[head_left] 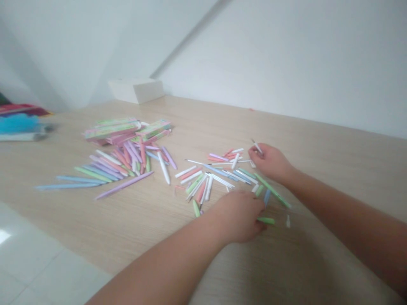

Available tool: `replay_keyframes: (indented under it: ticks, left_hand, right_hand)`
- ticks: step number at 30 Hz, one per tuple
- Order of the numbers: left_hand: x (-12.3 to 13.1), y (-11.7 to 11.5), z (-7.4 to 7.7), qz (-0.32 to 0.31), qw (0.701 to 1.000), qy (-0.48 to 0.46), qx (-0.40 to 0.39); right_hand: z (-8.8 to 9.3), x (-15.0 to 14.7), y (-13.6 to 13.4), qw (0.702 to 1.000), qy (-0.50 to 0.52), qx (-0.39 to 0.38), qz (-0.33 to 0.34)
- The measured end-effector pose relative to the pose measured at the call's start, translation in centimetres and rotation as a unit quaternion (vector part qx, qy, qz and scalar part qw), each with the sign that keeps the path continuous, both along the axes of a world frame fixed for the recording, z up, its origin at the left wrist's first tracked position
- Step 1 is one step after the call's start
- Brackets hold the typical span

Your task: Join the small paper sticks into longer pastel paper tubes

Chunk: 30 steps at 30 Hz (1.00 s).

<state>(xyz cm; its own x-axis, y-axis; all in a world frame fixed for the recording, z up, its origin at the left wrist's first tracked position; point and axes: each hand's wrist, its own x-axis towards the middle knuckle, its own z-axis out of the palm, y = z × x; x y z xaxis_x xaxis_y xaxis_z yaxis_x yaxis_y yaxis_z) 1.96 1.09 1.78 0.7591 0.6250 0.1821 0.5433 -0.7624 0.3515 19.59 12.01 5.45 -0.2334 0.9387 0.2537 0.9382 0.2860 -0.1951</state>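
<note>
My right hand [270,162] is closed in a pinch around a thin white pen refill [257,147], whose dark tip points up and to the left. My left hand [240,215] is lower down, fingers curled downward, with a light green pen barrel [266,220] sticking out between thumb and fingers. Loose pen parts lie spread around both hands: several white refills [221,180], short coloured caps or barrels, and a long green barrel [273,190] below my right hand. A small clear-white piece [288,221] rests to the right of my left hand.
Left of the parts lies a pile of pastel pens [127,163], with printed pen boxes [127,129] behind it. A white box [138,90] stands against the wall. Blue and red items [20,123] sit at the far left. The wooden table [95,228] ends at lower left above tiled floor.
</note>
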Motion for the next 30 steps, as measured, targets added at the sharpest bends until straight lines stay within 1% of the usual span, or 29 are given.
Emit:
replay_keyframes:
  ticks: [1,2,3,4,5,6,7,8,10,12,14,16,20,21,22,23,24,26,27,28,29,30]
  left_hand:
    - [0.0,0.0,0.2,0.010,1.000,-0.022,-0.005]
    - [0.0,0.0,0.4,0.026,0.998,-0.048,-0.013]
    - [0.0,-0.1,0.6,0.046,0.996,-0.077,-0.023]
    - [0.0,-0.1,0.8,0.065,0.991,-0.106,-0.038]
    - [0.1,-0.3,1.0,0.079,0.986,-0.134,-0.055]
    - [0.2,-0.4,1.0,0.084,0.981,-0.160,-0.074]
    - [0.4,-0.5,1.1,0.077,0.976,-0.183,-0.091]
    - [0.5,-0.7,1.1,0.057,0.972,-0.201,-0.105]
    - [0.7,-0.9,0.9,0.009,0.968,-0.222,-0.115]
    - [0.9,-1.0,0.7,-0.014,0.966,-0.228,-0.121]
    - [1.0,-0.9,0.6,-0.012,0.964,-0.230,-0.129]
    - [1.0,-0.9,0.6,-0.005,0.964,-0.233,-0.128]
    - [1.0,-0.7,0.5,0.009,0.970,-0.224,-0.092]
    - [1.0,-0.6,0.5,0.014,0.972,-0.218,-0.086]
    - [0.9,-0.5,0.4,0.018,0.974,-0.211,-0.081]
    - [0.9,-0.3,0.4,0.019,0.975,-0.207,-0.078]
    - [0.7,-0.2,0.4,0.017,0.976,-0.206,-0.076]
    - [0.5,0.2,0.3,0.004,0.976,-0.205,-0.070]
    - [0.3,0.4,0.3,-0.003,0.976,-0.206,-0.066]
    - [0.1,0.6,0.2,-0.009,0.976,-0.208,-0.063]
    - [0.0,0.8,0.2,-0.013,0.976,-0.211,-0.060]
    - [-0.1,0.9,0.1,-0.013,0.975,-0.214,-0.060]
  right_hand:
    - [0.1,0.3,-1.6,0.992,0.123,-0.020,-0.029]
    - [0.0,0.7,-3.6,0.968,0.240,-0.059,-0.052]
    - [-0.2,1.0,-5.7,0.931,0.342,-0.114,-0.062]
    - [-0.6,1.4,-7.9,0.883,0.437,-0.163,-0.057]
    - [-1.1,1.8,-10.0,0.833,0.511,-0.208,-0.050]
    - [-1.7,2.1,-12.1,0.790,0.561,-0.243,-0.050]
    - [-2.4,2.3,-13.9,0.759,0.592,-0.267,-0.057]
    - [-3.1,2.5,-15.3,0.733,0.613,-0.286,-0.066]
    - [-4.2,2.5,-17.2,0.698,0.644,-0.301,-0.083]
    - [-4.9,2.3,-17.9,0.677,0.668,-0.298,-0.079]
    - [-5.2,1.9,-17.8,0.668,0.683,-0.290,-0.063]
    - [-5.2,1.7,-17.5,0.670,0.685,-0.281,-0.052]
    - [-5.5,2.0,-17.4,0.691,0.664,-0.283,-0.033]
    - [-5.5,2.3,-17.4,0.700,0.655,-0.281,-0.031]
    - [-5.6,2.8,-17.4,0.719,0.639,-0.271,-0.033]
    - [-5.5,3.4,-17.4,0.752,0.610,-0.248,-0.036]
    - [-5.4,4.0,-17.3,0.798,0.561,-0.219,-0.036]
    - [-4.9,5.1,-17.3,0.896,0.412,-0.164,-0.020]
    - [-4.6,5.6,-17.3,0.932,0.331,-0.148,-0.004]
    - [-4.3,5.9,-17.3,0.954,0.262,-0.144,0.012]
    - [-4.1,6.1,-17.2,0.966,0.211,-0.148,0.027]
    - [-3.8,6.2,-17.2,0.971,0.178,-0.153,0.038]
